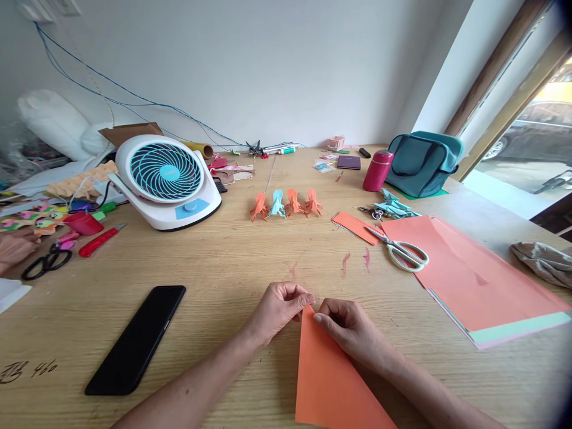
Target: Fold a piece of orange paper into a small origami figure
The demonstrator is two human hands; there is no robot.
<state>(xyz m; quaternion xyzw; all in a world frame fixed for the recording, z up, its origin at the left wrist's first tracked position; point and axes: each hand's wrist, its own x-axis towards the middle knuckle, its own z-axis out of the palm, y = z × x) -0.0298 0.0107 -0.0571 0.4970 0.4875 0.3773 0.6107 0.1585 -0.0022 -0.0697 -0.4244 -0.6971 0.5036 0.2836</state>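
An orange sheet of paper (328,381) lies between my arms, its narrow far corner pointing away from me. My left hand (281,307) pinches that corner tip between thumb and fingers. Just to the right, my right hand (351,328) grips the paper's right edge near the same corner, thumb on top and fingers curled. The near part of the sheet runs out of view at the bottom. Farther back, several small folded paper figures (277,205), orange and light blue, stand in a row.
Right: scissors (404,253) on orange paper strips (355,226), large paper sheets (482,274), blue folded pieces (395,205), a pink bottle (378,171), a teal bag (422,167). Left: a black phone (136,339), a fan (167,179), a red cutter (102,240), black-handled scissors (47,262), another person's hand (18,250).
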